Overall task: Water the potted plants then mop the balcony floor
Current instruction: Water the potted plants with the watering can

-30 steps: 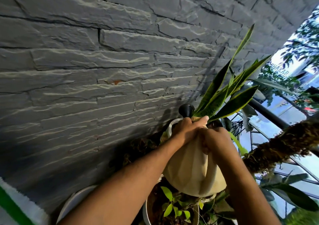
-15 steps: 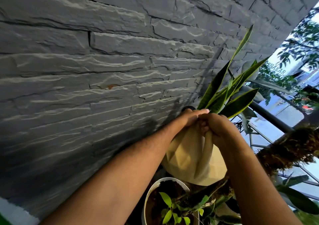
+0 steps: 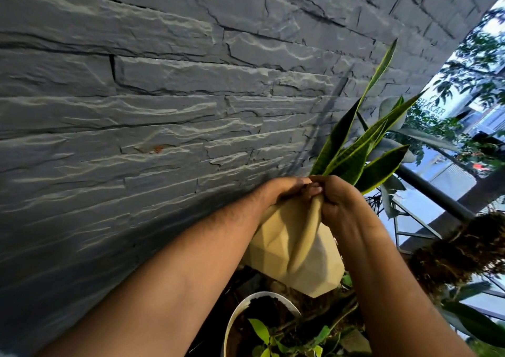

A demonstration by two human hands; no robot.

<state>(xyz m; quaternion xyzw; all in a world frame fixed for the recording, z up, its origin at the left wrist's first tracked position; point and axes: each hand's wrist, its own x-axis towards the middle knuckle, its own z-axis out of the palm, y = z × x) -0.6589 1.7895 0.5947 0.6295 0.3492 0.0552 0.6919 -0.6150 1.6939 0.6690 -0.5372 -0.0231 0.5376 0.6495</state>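
Both hands have come together at the top of the cream watering can, which has tipped further since a second ago; its black spout, visible earlier, is now hidden behind the grip. The left hand and right hand clasp its handle, just below the snake plant. Pouring seems under way; beneath the grip sits a white pot.

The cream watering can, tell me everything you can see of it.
The cream watering can has a faceted body, plastic by its look, with a curved handle. It is held tilted above a white pot, beside the snake plant. The left hand and right hand grip its top; the spout is hidden.
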